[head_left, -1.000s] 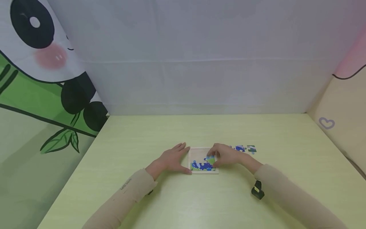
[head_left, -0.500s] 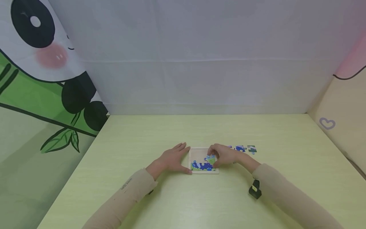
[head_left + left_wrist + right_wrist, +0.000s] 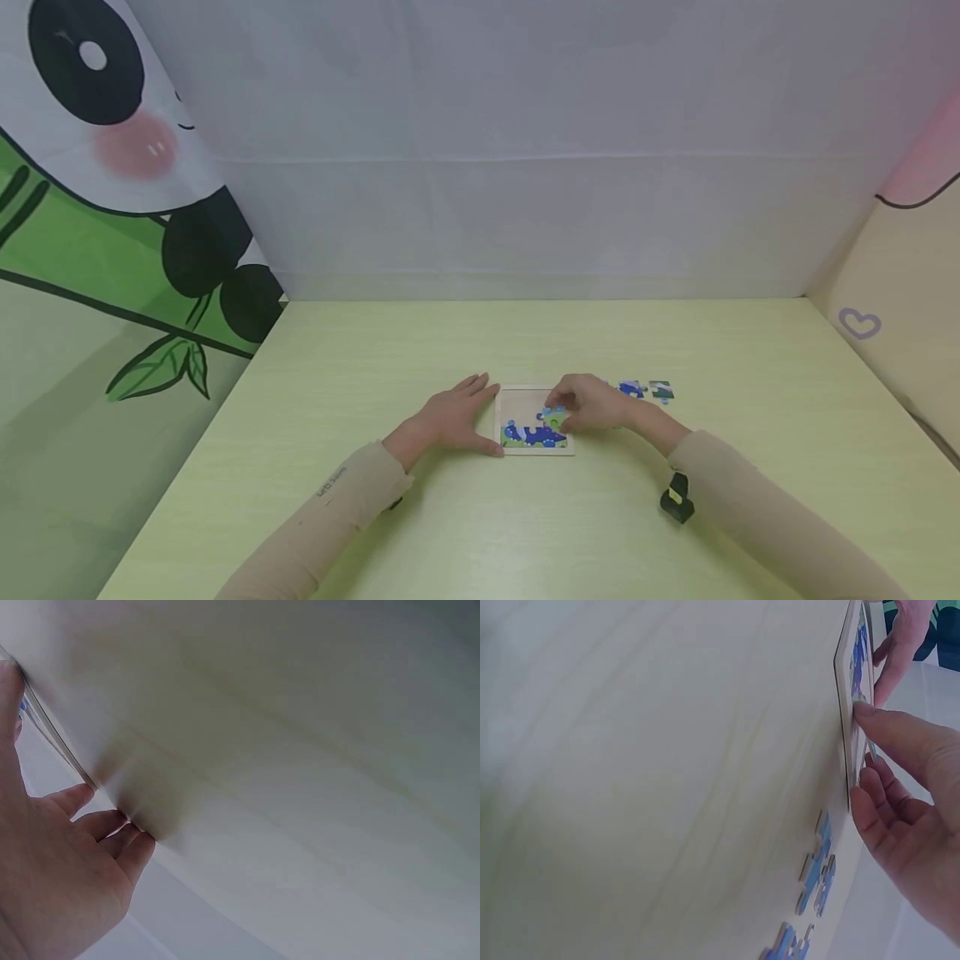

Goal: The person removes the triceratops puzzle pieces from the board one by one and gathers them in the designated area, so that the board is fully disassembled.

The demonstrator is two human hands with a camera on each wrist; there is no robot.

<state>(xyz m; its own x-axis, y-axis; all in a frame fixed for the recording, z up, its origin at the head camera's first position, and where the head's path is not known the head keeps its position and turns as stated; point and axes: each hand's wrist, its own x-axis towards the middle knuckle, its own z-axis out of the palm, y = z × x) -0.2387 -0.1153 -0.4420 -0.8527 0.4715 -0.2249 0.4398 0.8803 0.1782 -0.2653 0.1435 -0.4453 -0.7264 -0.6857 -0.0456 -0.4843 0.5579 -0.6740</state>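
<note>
A square wooden puzzle tray lies flat on the table, its lower part filled with a blue and green picture. My left hand rests at the tray's left side, fingers spread, with the thumb at the near corner and the index finger at the far one. In the left wrist view its fingertips touch the tabletop. Over the right part of the tray, my right hand pinches a green and blue jigsaw piece between thumb and fingers. The fingers partly hide that piece.
Several loose jigsaw pieces lie beyond and right of the tray, including a blue one and a green-grey one. My right forearm passes close by them. A pale wall stands behind the table.
The right hand shifts very slightly, and the pinched piece tilts a little over the same part of the tray. My left hand stays in place.
</note>
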